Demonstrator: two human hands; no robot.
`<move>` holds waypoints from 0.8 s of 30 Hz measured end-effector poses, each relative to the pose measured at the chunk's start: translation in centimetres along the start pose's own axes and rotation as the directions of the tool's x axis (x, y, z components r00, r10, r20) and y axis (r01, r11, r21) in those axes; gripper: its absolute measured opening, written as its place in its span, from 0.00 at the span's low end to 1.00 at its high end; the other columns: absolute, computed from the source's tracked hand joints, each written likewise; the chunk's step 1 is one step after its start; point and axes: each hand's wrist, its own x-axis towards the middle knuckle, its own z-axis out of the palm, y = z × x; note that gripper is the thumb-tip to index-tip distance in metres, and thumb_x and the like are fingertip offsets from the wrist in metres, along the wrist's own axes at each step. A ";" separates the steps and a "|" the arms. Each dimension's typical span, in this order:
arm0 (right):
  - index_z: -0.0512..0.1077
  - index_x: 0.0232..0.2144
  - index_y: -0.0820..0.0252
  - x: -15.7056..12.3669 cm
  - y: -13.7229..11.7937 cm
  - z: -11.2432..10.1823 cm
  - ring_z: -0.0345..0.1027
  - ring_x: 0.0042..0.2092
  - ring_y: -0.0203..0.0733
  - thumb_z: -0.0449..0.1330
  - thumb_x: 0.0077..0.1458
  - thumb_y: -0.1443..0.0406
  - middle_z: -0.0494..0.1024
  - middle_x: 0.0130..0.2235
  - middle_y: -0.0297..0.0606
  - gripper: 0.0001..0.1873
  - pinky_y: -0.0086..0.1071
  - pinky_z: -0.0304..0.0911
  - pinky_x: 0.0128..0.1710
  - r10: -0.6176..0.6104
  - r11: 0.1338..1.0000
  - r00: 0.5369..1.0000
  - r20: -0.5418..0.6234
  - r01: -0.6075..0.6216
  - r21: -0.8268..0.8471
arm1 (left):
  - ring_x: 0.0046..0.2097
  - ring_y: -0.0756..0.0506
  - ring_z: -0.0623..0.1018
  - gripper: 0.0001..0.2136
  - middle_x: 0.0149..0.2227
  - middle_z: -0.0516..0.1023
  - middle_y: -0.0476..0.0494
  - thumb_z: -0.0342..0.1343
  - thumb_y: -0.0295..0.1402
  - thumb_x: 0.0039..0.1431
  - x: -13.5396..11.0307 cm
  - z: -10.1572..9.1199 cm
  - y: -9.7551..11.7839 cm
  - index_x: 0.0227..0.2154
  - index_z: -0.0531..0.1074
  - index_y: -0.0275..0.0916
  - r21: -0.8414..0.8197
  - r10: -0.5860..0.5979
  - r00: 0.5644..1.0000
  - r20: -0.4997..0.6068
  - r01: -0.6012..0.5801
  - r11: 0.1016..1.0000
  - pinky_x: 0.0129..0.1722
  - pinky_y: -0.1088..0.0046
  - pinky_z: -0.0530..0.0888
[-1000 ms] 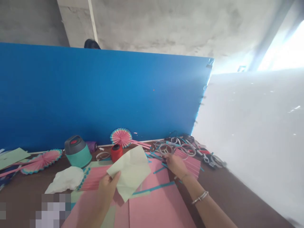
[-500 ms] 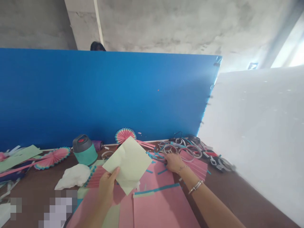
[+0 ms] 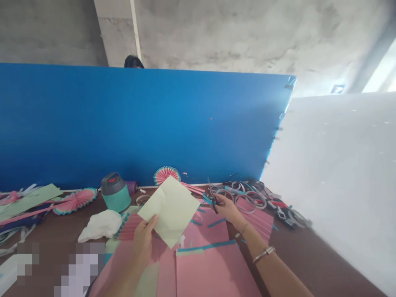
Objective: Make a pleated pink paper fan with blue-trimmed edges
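While the left hand [image 3: 144,239] pinches a pale green sheet [image 3: 170,212] by its near edge, the right hand [image 3: 228,210] curls closed around dark-handled scissors [image 3: 214,203]. Pink paper [image 3: 213,268] lies between and below both; pale rings [image 3: 246,195] clutter the right hand's far side. Beyond the left, the sheet partly hides a pleated fan [image 3: 165,175].

The left forearm [image 3: 128,270] rises from the bottom edge, left of centre, and the left hand [image 3: 142,239] makes a pinch, its thumb [image 3: 152,223] pointing up and to the right. From the bottom right, the right forearm [image 3: 275,266] stretches diagonally up-left, and the right hand [image 3: 228,209], just right of centre, has its fingers curled.
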 end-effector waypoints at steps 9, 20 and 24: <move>0.68 0.45 0.59 -0.2 -0.4 -0.1 0.65 0.44 0.47 0.59 0.39 0.64 0.73 0.42 0.41 0.25 0.37 0.60 0.42 -0.088 0.974 0.967 -0.239 0.034 -0.224 | 0.46 0.39 0.76 0.15 0.41 0.79 0.39 0.62 0.33 0.44 -0.1 0.3 -0.2 0.37 0.73 0.34 -0.097 -0.043 0.997 0.067 0.049 0.994 0.41 0.65 0.74; 0.65 0.31 0.57 -4.4 -5.0 4.8 0.65 0.26 0.36 0.64 0.37 0.64 0.71 0.24 0.30 0.15 0.25 0.57 0.22 0.173 0.813 0.977 0.125 -0.213 0.543 | 0.50 0.39 0.74 0.14 0.46 0.77 0.36 0.61 0.36 0.49 -1.1 0.7 -0.4 0.37 0.72 0.34 -0.109 -0.110 0.947 0.303 0.149 0.983 0.49 0.62 0.70; 0.66 0.34 0.57 -5.0 -5.3 6.0 0.62 0.27 0.37 0.57 0.43 0.65 0.72 0.28 0.34 0.11 0.28 0.57 0.23 -0.019 0.948 0.988 -0.154 0.067 0.311 | 0.52 0.40 0.72 0.17 0.49 0.75 0.37 0.60 0.36 0.51 -1.3 0.8 -0.5 0.43 0.71 0.36 -0.101 -0.146 0.913 0.380 0.198 0.975 0.53 0.61 0.66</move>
